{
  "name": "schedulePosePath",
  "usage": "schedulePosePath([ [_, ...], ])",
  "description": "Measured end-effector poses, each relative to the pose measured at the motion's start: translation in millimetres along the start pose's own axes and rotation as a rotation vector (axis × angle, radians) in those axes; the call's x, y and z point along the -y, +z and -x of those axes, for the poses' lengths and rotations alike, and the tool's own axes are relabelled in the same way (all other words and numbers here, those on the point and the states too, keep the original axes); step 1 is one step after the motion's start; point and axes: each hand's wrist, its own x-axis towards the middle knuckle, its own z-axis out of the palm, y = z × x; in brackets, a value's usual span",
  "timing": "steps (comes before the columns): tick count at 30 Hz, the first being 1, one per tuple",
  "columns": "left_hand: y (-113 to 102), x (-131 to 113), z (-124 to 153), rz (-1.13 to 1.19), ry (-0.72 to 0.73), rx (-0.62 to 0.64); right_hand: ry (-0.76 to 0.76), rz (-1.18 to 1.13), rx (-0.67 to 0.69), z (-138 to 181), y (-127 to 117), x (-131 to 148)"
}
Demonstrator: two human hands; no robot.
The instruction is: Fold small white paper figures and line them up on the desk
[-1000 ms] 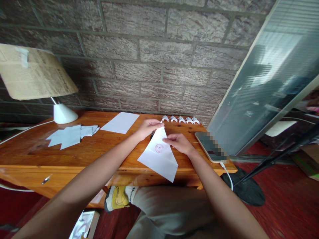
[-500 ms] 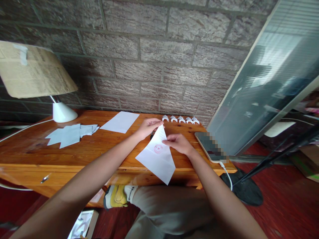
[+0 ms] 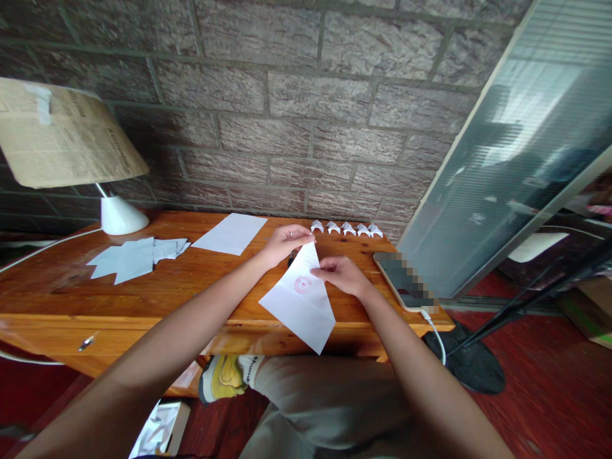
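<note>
A white sheet of paper [image 3: 306, 312] with a round red stamp is held up at the front edge of the wooden table [image 3: 201, 299]. My left hand [image 3: 289, 244] pinches its top corner between thumb and fingers. Lower down, my right hand [image 3: 340, 274] is closed on the sheet's right edge, thumb in front. The paper's lower part hangs past the table edge over my lap. Behind the hands stands a row of several small folded paper pieces [image 3: 348, 229]. A small dark object beneath the left hand is mostly hidden by the paper.
Left of the hands lie a blank white sheet [image 3: 232, 234] and a pile of paper pieces [image 3: 136, 258]. A lamp [image 3: 122, 215] stands at the far left. At the right edge lies a phone [image 3: 404, 280] with a cable [image 3: 436, 335]. A box of paper [image 3: 160, 430] sits below.
Both hands keep their hold on the stamped sheet. Its lower end has shifted very slightly to the left; everything else looks the same.
</note>
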Motion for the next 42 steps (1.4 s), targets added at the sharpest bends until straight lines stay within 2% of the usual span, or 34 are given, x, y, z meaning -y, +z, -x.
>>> schedulePosePath([
  [5, 1, -1, 0, 0.001, -0.022, -0.005, 0.01, -0.042, 0.02, 1, 0, 3],
  [13, 0, 6, -5, -0.003, -0.014, -0.139, 0.025, -0.048, 0.024, 3, -1, 8],
  [18, 2, 6, -1, -0.003, -0.081, 0.004, 0.022, -0.052, -0.01, 4, 0, 10],
  [25, 12, 2, 7, -0.193, -0.035, 0.22, -0.04, -0.153, -0.144, 4, 3, 16],
  [28, 14, 1, 8, -0.228, -0.033, 0.238, -0.074, -0.147, -0.171, 3, 2, 14],
  [31, 11, 2, 6, -0.22, -0.02, 0.181, -0.077, -0.098, -0.161, 0, 1, 9],
  [37, -8, 10, -7, -0.164, 0.061, -0.089, -0.079, 0.037, -0.078, -2, -1, 2],
  [42, -27, 14, -18, -0.11, 0.056, -0.263, -0.095, 0.132, -0.038, -3, 0, -1],
])
